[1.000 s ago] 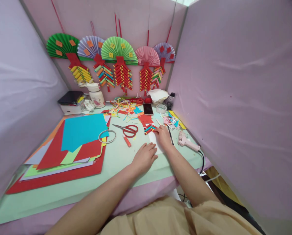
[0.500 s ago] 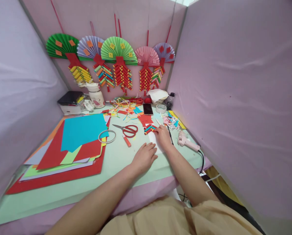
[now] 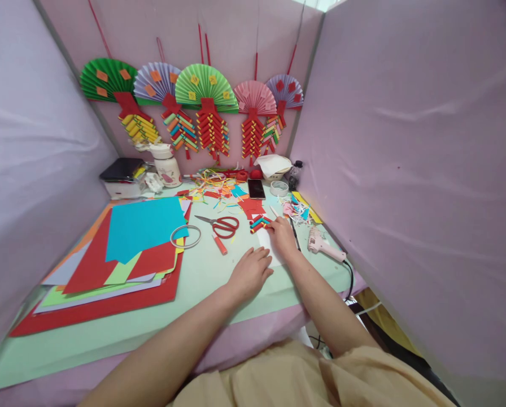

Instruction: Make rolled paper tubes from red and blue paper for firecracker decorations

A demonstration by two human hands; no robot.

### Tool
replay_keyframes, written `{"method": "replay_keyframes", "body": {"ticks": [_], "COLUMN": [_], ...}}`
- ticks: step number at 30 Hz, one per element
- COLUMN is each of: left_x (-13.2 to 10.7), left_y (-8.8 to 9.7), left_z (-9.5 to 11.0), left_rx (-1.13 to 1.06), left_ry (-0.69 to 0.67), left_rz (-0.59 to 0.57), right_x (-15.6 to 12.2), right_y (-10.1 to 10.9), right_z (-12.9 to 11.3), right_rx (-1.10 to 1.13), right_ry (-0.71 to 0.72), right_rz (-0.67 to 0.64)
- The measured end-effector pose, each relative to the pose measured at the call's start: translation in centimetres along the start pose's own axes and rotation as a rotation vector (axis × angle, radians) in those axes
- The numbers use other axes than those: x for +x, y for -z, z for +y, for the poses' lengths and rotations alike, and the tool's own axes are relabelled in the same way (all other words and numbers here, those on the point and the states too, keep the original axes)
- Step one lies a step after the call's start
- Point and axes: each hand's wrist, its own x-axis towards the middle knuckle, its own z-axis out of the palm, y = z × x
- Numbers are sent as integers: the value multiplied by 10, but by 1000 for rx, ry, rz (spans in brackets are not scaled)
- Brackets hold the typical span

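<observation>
My left hand (image 3: pixel 250 273) lies flat on the pale green tabletop with its fingers stretched out, holding nothing. Just beyond it is a white sheet of paper (image 3: pixel 266 242). My right hand (image 3: pixel 283 237) rests over the sheet's right side, fingertips closed on the end of a paper roll. That roll belongs to a small cluster of red and blue paper rolls (image 3: pixel 259 223) with yellow bands, set at slants to each other. The fingers hide part of the cluster. A red paper cutout (image 3: pixel 253 208) lies right behind it. Left of the rolls are red-handled scissors (image 3: pixel 224 226) and a small red stick (image 3: pixel 220 245).
Stacked coloured paper (image 3: pixel 147 226) covers the left side, with a grey ring (image 3: pixel 185 244) on its edge. A pink glue gun (image 3: pixel 326 246) with a cord lies at right. Behind are a phone (image 3: pixel 256 189), tape roll (image 3: pixel 279 188), paper scraps and a bottle (image 3: pixel 167 167). Paper fans (image 3: pixel 206 87) hang on the wall.
</observation>
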Motion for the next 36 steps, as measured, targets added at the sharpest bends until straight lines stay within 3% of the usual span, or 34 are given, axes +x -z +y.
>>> {"method": "replay_keyframes", "body": {"ticks": [16, 23, 30, 36], "left_x": [0, -1, -1, -2], "left_y": [-2, 1, 4, 4], "left_z": [-1, 1, 2, 2], "left_rx": [-2, -17, -9, -17], "left_ry": [-2, 2, 4, 16], "left_rz": [8, 0, 4, 5], "right_x": [-2, -4, -8, -10], "right_y": [-1, 8, 11, 12], "right_z": [1, 10, 5, 0], "right_rx": [53, 131, 2, -77], "right_ry": [12, -20, -68, -93], "right_rz": [29, 273, 82, -5]}}
